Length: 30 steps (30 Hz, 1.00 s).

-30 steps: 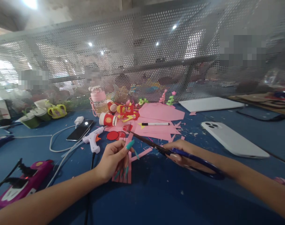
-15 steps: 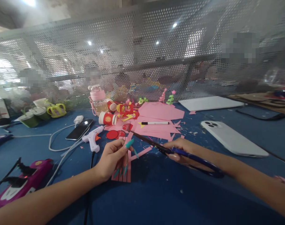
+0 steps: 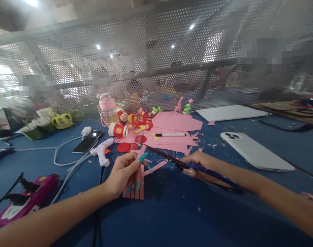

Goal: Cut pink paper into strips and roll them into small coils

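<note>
In the middle of the head view, my left hand (image 3: 124, 175) is closed in a pinch, with long teal nails. Pink paper cut into narrow strips (image 3: 138, 193) shows below and beside its fingers, which seem to grip it; the exact grip is partly hidden. My right hand (image 3: 197, 164) is wrapped round a pair of scissors (image 3: 213, 175) near the pivot. Their blue handle loops lie back along my wrist, and the dark blades point left toward my left fingertips. Another pink strip (image 3: 156, 168) slants between the hands.
Pink paper sheets (image 3: 177, 121), a marker (image 3: 170, 134) and a red paper cup (image 3: 118, 130) lie ahead. At left are a glue gun (image 3: 102, 152), a black phone (image 3: 88, 142) and a purple power strip (image 3: 35, 195) with cables. A white phone (image 3: 256, 151) lies right.
The scissors and my right hand have shifted very slightly, with the handles tilting a little. My left hand stays almost where it was.
</note>
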{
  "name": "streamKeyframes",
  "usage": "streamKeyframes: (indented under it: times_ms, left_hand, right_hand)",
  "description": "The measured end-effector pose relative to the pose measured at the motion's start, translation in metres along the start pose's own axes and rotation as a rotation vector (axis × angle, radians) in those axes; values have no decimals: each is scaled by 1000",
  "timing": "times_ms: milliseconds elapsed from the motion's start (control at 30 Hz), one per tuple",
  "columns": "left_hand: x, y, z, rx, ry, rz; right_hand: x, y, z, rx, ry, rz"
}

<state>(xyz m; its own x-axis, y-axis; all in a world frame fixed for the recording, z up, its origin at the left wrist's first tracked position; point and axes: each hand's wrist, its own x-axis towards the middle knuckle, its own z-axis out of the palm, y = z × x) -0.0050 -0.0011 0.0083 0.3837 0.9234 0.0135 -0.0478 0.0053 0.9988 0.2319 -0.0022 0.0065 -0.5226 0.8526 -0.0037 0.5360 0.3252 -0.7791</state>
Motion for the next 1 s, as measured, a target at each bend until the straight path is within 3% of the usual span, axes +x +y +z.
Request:
streamKeyframes:
  times_ms: [167, 333, 433, 567, 633, 700, 733, 767, 833, 867, 900, 1000]
  left_hand:
    - [0, -1, 1, -52, -2, -20]
    - [2, 1, 6, -113, 34, 18]
    - [4, 1, 6, -90, 89, 96]
    - [8, -5, 1, 10, 92, 225]
    - [9, -6, -1, 19, 82, 286]
    - [10, -7, -2, 3, 117, 376]
    - [9, -7, -1, 11, 147, 432]
    - [8, -7, -1, 41, 173, 497]
    - [3, -9, -1, 145, 182, 672]
    - [0, -10, -1, 219, 147, 773]
    - [-4, -11, -1, 272, 88, 896]
    - [-16, -10, -2, 506, -147, 1066]
  right_hand:
    - [2, -4, -4, -120, 156, 15]
    - [5, -2, -17, -536, 500, 293]
    - [6, 8, -22, -604, 650, 357]
    - [6, 19, -24, -660, 725, 305]
    - [5, 16, -22, -668, 825, 191]
    - [4, 6, -14, -534, 879, 37]
    - [3, 0, -6, -381, 800, -4]
    - [2, -8, 3, -169, 634, 0]
    - [0, -24, 24, 416, 148, 103]
    - [-1, -31, 35, 688, -11, 150]
    - [-2, -37, 45, 897, -94, 178]
    - [-2, -49, 63, 1285, -195, 237]
